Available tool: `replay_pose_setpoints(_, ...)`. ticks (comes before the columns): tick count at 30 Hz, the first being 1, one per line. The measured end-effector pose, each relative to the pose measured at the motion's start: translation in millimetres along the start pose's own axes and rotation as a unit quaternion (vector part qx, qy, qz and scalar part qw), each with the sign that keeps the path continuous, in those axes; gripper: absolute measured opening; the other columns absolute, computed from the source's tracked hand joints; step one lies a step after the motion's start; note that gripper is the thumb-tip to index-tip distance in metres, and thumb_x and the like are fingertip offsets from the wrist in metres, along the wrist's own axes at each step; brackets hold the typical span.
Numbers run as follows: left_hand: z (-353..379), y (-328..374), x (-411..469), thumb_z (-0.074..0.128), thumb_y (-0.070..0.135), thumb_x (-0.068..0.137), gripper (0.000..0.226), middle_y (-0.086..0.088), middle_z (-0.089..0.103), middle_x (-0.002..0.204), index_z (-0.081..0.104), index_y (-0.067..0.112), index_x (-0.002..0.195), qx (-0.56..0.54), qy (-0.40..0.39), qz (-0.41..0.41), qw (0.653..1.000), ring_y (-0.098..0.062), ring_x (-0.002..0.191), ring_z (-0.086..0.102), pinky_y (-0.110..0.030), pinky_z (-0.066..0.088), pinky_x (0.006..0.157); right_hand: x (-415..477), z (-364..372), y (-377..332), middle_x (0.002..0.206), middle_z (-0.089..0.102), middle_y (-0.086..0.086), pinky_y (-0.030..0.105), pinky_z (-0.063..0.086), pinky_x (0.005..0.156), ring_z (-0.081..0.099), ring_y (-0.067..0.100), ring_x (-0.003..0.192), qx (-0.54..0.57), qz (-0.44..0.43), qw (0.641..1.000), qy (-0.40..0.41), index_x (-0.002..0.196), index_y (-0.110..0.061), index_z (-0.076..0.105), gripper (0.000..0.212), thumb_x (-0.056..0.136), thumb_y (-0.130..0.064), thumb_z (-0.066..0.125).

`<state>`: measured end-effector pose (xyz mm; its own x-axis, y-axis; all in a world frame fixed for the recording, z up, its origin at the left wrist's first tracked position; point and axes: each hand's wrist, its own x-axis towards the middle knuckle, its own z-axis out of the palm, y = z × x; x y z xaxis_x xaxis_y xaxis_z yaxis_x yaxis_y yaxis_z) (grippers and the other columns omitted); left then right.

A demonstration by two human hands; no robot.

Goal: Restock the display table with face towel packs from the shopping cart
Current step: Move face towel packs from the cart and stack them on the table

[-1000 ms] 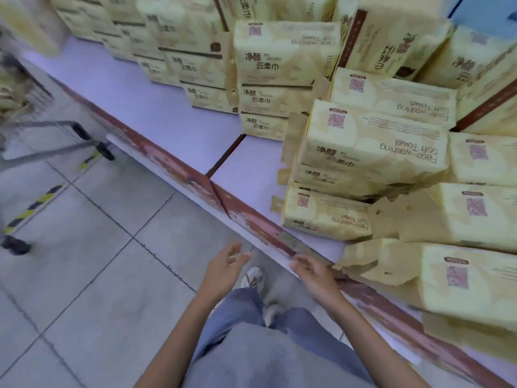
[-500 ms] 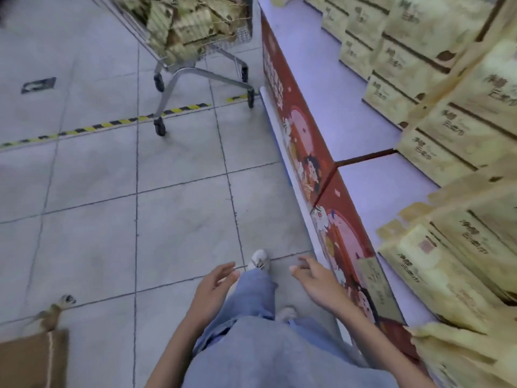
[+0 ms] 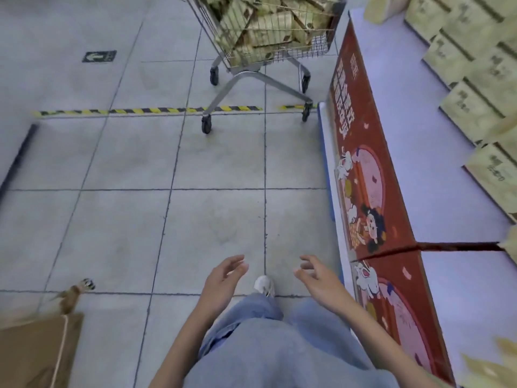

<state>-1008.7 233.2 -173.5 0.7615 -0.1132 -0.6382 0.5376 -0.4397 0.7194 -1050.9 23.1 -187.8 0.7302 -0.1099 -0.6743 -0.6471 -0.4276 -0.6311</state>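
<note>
1. The face towel packs in the cart (image 3: 279, 21) are pale yellow-beige, blocky soft plastic packets with dark trim. They are heaped at odd angles in the basket at the top centre of the frame.
2. More stacked packs (image 3: 470, 103) of the same kind stand in stepped rows on the display table (image 3: 436, 169), along the right edge of the frame. Their print is too blurred to read.
3. The shopping cart (image 3: 317, 42) is grey metal with a wire-mesh basket, a curved tube frame and small black wheels. It stands just beside the table's far end, well apart from me.
4. My left hand (image 3: 221, 281) and right hand (image 3: 319, 278) hang in the lower centre of the frame, both empty, fingers loosely spread and relaxed.
5. Below them are my loose blue jeans (image 3: 279, 345) and the toe of one white shoe (image 3: 263, 285).
6. The table top is smooth, matte lavender with a dark seam across it. Its side is a red panel (image 3: 361, 177) printed with cartoon figures and yellow characters.
7. The floor (image 3: 126, 219) is large grey tiles with dark grout lines.
8. A yellow-and-black hazard tape (image 3: 151, 110) runs across the floor under the cart.
9. A dark arrow sticker (image 3: 99, 56) lies in the upper left.
10. A brown cardboard box (image 3: 33, 351) fills the lower left corner.
</note>
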Motion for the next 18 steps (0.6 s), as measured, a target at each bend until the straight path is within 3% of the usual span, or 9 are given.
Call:
replay_pose_setpoints(4, -21, 50, 56, 0.054, 0.032, 0.095, 0.022, 0.000, 0.062, 0.119, 0.058, 0.027, 0.116, 0.023, -0.007, 0.020, 1.000, -0.014, 0.112, 0.057, -0.025, 0.039, 0.091, 39, -22, -33, 0.130, 0.053, 0.008, 0.027, 0.038, 0.094, 0.054, 0.022, 0.114, 0.015, 0.009, 1.000, 0.010, 0.135, -0.015, 0.043, 0.044, 0.095, -0.027, 0.053)
replay_pose_setpoints(8, -24, 99, 112, 0.054, 0.032, 0.094, 0.025, 0.000, 0.061, 0.120, 0.058, 0.026, 0.119, 0.017, -0.019, 0.018, 1.000, -0.015, 0.112, 0.057, -0.025, 0.039, 0.091, 81, -51, -54, 0.128, 0.054, 0.006, 0.021, 0.034, 0.086, 0.052, 0.018, 0.110, 0.023, 0.022, 0.999, 0.024, 0.135, -0.016, 0.044, 0.043, 0.095, -0.028, 0.053)
replay_pose_setpoints(14, -16, 165, 197, 0.053, 0.032, 0.095, 0.028, 0.001, 0.062, 0.120, 0.058, 0.024, 0.121, -0.017, -0.020, -0.001, 1.000, -0.013, 0.108, 0.059, -0.025, 0.038, 0.089, 170, -111, -101, 0.129, 0.053, 0.006, 0.020, 0.033, 0.090, 0.050, 0.019, 0.119, 0.024, 0.027, 0.999, 0.005, 0.136, -0.015, 0.043, 0.042, 0.096, -0.026, 0.051)
replay_pose_setpoints(18, -20, 211, 234, 0.051, 0.031, 0.096, 0.028, 0.001, 0.062, 0.122, 0.057, 0.023, 0.122, -0.079, 0.021, -0.027, 0.996, -0.012, 0.105, 0.060, -0.028, 0.039, 0.090, 228, -166, -153, 0.124, 0.054, 0.008, 0.021, 0.037, 0.082, 0.051, 0.016, 0.105, 0.016, -0.002, 1.000, 0.002, 0.134, -0.011, 0.044, 0.041, 0.096, -0.024, 0.051)
